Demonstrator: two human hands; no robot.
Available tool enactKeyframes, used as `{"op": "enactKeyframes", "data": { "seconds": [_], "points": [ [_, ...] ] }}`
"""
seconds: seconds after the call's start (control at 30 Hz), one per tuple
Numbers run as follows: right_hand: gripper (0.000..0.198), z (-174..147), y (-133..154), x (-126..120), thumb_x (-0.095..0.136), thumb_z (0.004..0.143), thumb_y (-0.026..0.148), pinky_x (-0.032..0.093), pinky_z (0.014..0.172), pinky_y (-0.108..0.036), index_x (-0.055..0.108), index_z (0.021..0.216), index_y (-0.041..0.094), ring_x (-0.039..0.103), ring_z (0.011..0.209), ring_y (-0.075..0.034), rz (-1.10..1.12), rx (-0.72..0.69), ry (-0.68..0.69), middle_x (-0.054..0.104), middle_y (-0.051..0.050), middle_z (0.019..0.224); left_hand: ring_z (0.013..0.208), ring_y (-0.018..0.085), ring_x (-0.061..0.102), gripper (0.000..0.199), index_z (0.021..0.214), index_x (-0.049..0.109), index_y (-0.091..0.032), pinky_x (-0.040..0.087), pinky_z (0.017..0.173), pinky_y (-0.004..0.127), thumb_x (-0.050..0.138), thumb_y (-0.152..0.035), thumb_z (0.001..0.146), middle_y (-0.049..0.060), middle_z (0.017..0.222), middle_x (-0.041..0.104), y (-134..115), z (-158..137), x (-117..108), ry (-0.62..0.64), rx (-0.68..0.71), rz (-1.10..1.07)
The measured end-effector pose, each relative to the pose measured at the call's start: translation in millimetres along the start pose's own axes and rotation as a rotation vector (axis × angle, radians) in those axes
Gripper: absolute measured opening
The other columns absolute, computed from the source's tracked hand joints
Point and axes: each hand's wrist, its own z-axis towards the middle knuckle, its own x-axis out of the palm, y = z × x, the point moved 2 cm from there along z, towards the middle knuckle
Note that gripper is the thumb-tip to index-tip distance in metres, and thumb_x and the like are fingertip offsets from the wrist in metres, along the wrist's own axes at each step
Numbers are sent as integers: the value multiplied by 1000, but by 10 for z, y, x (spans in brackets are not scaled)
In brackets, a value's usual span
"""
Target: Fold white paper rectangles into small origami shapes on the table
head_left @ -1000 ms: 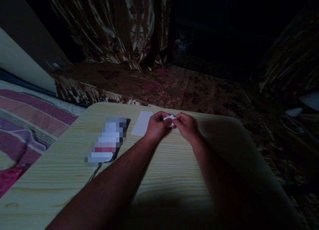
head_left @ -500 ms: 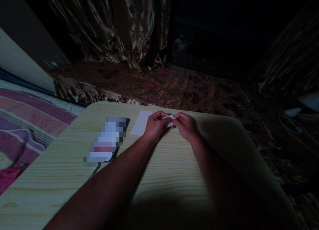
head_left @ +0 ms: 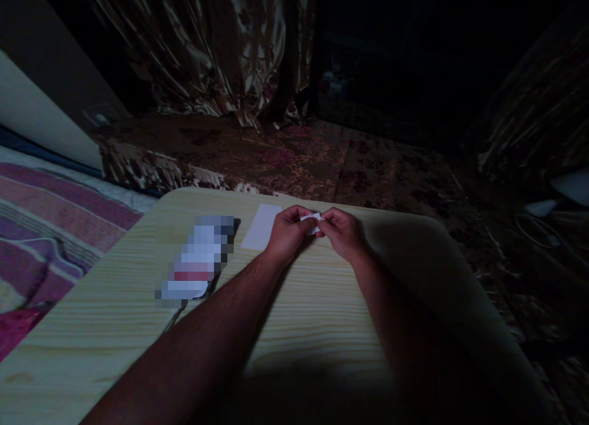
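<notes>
Between my two hands is a small piece of white paper, mostly covered by the fingers. My left hand is closed on its left part, with the thumb lying across the front. At its right end, my right hand pinches the same piece between thumb and fingers. Both hands are over the far part of the wooden table. A flat white sheet of paper lies just left of my left hand, its right side partly hidden behind that hand.
A blurred-out, phone-like object lies left of my left forearm, with a cable at its near end. Beyond the table are a cloth-covered ledge and curtains. A striped bed cover is at left, a white lamp-like object at right.
Both hands stay in nearly the same place, with only slight finger movement at the small paper. The sheet and the phone-like object have not moved.
</notes>
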Motion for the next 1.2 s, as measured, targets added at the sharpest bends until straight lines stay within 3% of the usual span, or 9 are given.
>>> {"op": "enactKeyframes", "data": {
  "seconds": [0.77, 1.2],
  "points": [
    [10, -3, -8, -4, 62, 72, 26, 46, 53, -23, 56, 71, 18, 59, 56, -11, -7, 12, 11, 60, 3, 63, 50, 11, 54, 20, 71, 63, -14, 41, 50, 23, 75, -21, 57, -1, 58, 62, -35, -19, 15, -55, -33, 2],
    [10, -14, 14, 2, 63, 71, 25, 48, 54, -23, 55, 69, 19, 58, 55, -11, 8, 14, 5, 58, 3, 61, 50, 11, 54, 19, 69, 63, -14, 41, 51, 23, 76, -20, 57, -1, 58, 62, -75, -19, 25, -4, -46, -71]
  ]
}}
